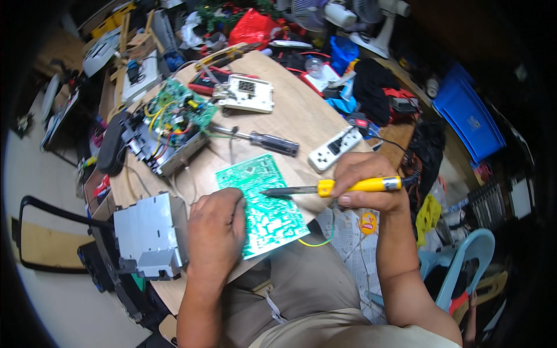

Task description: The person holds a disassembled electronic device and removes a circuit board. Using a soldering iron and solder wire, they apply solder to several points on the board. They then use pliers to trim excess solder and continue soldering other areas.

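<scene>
In my closed right hand (368,180) is a soldering iron (380,184) with a yellow handle. Its dark metal tip points left and reaches over the green circuit board (272,223); whether it touches is hard to tell. My left hand (216,232) grips the board's left edge, the thumb side against it and the other fingertips hidden. The board's trace side faces up, near the table's front edge. Beyond it lies a screwdriver (275,144) with a dark clear handle. A white power strip (333,149) sits just past my right hand.
An opened metal device (174,156) with boards and wires stands on the table's (296,93) left part. Nearer is a grey metal box (148,232). A white panel (249,94) and pliers (232,57) lie farther back. On the right are a blue bin (470,116) and a light-blue chair (478,249).
</scene>
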{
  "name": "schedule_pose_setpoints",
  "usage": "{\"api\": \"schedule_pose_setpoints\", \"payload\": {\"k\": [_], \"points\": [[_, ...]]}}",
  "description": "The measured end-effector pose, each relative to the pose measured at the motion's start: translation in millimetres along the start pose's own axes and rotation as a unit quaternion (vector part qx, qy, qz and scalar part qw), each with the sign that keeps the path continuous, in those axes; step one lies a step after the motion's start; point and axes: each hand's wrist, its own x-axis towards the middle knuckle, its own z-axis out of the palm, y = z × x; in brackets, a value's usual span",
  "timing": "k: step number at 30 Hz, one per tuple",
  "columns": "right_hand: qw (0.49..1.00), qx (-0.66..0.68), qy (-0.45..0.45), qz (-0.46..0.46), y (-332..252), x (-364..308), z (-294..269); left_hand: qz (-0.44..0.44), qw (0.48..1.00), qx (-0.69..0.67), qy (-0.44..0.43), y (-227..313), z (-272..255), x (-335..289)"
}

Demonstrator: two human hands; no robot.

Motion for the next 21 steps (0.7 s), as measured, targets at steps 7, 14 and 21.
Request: {"api": "schedule_pose_setpoints", "payload": {"k": [7, 14, 21], "points": [[0.989, 0.065, 0.117, 0.059, 20, -7, 6, -0.025, 0.998, -0.047, 0.014, -3, -1, -1], [0.966, 0.146, 0.192, 0.097, 42, -10, 8, -0.005, 1.000, -0.019, -0.002, -3, 1, -1], [0.961, 0.161, 0.204, 0.096, 58, -8, 19, -0.004, 0.999, 0.029, -0.012, 3, 2, -2]]}}
